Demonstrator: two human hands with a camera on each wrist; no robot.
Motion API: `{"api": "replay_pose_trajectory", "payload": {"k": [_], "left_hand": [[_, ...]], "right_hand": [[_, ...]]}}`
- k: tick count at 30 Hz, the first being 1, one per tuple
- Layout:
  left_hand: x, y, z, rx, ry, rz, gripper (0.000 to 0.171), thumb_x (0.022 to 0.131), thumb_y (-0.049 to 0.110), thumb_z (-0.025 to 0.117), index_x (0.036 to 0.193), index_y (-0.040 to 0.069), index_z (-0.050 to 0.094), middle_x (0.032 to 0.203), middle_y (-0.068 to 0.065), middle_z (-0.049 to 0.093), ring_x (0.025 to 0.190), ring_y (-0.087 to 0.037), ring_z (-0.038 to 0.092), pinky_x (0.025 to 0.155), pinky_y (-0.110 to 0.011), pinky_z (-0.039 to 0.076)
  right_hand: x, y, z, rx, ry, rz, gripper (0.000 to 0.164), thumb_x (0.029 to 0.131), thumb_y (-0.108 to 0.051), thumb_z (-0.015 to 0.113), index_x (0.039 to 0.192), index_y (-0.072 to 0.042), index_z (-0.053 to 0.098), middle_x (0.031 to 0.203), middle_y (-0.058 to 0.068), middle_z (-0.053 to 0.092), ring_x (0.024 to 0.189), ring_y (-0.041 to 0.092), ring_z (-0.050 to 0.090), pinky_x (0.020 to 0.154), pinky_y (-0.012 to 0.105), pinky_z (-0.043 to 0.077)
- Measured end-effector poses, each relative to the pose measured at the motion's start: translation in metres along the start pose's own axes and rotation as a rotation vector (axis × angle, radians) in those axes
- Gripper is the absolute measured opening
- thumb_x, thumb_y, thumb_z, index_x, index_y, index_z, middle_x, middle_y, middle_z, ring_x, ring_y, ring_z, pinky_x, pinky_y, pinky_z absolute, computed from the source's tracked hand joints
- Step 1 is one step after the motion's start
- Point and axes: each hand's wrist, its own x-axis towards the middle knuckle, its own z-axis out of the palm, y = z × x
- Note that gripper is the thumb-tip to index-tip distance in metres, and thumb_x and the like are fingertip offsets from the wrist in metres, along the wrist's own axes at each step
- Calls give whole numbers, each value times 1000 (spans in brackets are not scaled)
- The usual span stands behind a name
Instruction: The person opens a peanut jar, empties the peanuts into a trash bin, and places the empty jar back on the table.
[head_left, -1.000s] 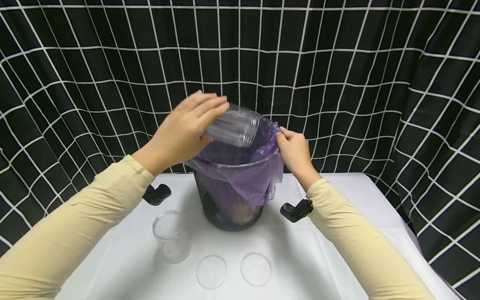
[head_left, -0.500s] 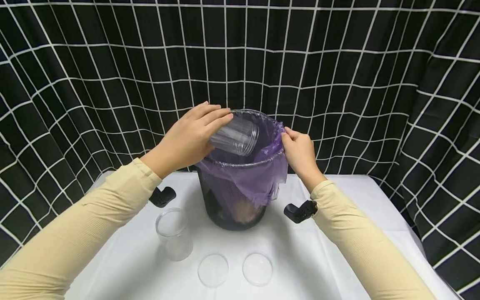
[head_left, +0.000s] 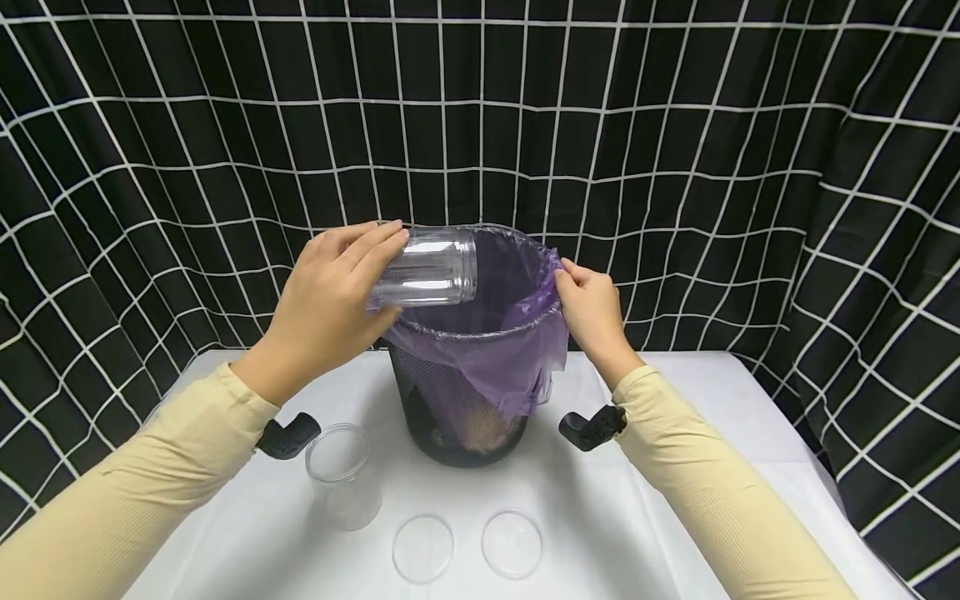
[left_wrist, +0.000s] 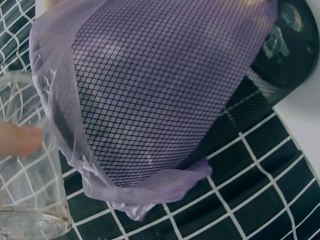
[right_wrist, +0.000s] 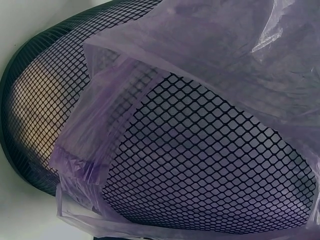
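A clear plastic jar (head_left: 431,271) lies sideways in my left hand (head_left: 330,300), its mouth pointing right over the left rim of a black mesh wastebasket (head_left: 442,408). The hand's fingers and thumb curl round the jar's base end. A purple bin bag (head_left: 498,367) lines the basket and folds over its rim. My right hand (head_left: 591,308) pinches the gathered edge of the bag at the rim's right side. In the left wrist view, a fingertip (left_wrist: 22,140) touches the clear jar (left_wrist: 32,190) beside the bag-covered mesh. The right wrist view has only mesh and bag (right_wrist: 215,45).
A second clear jar (head_left: 345,479) stands upright without a lid on the white tablecloth (head_left: 600,533), left of the basket. Two clear round lids (head_left: 423,548) lie side by side in front. Black cloth with a white grid (head_left: 480,108) hangs behind and at both sides.
My left hand has drawn the jar back leftward and levelled it, from tilted mouth-down inside the basket's opening to nearly horizontal at the left rim. The right hand keeps its hold on the bag.
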Motion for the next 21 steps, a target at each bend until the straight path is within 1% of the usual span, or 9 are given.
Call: {"api": "replay_pose_trajectory", "payload": {"k": [3,7,9,14,18,21], "left_hand": [[-9,1,-5,-11,13,-52,70,71,13,85,134,2,56,137,-15,62,119,-39,54,102,-52,46],[-18,4,-9,-62,31,-114,73,70,13,87,135,1,55,137,-14,60,113,-41,53,94,-53,46],[-23,6,-10,-84,42,-120,75,68,13,88,134,0,55,136,-15,60,110,-42,54,90,-53,45],[-33,13,-12,-129,63,-120,77,66,13,89,133,-1,54,134,-17,62,108,-42,55,88,-53,46],[-40,18,-13,-167,76,-157,76,64,11,90,132,0,56,133,-17,63,108,-41,56,88,-52,46],[-47,22,-14,-188,87,-176,78,63,12,91,131,0,56,132,-19,64,106,-41,56,88,-51,46]], "right_hand": [[0,-1,0,-2,2,-15,42,100,-22,49,135,-1,58,140,12,57,138,29,49,111,47,46],[1,0,-1,-4,7,-34,42,100,-21,49,135,1,58,140,13,57,138,29,49,112,46,45],[1,1,-1,-5,4,-35,42,100,-21,49,135,1,58,140,13,57,138,29,49,113,46,45],[1,1,-1,-6,1,-30,43,100,-21,49,135,1,57,140,14,57,138,29,49,114,46,44],[1,1,-1,-3,3,-32,43,100,-21,49,135,2,58,140,13,57,139,30,48,114,46,43],[1,0,0,-7,1,-30,43,100,-22,49,135,1,58,141,13,56,139,29,48,114,46,43]]}}
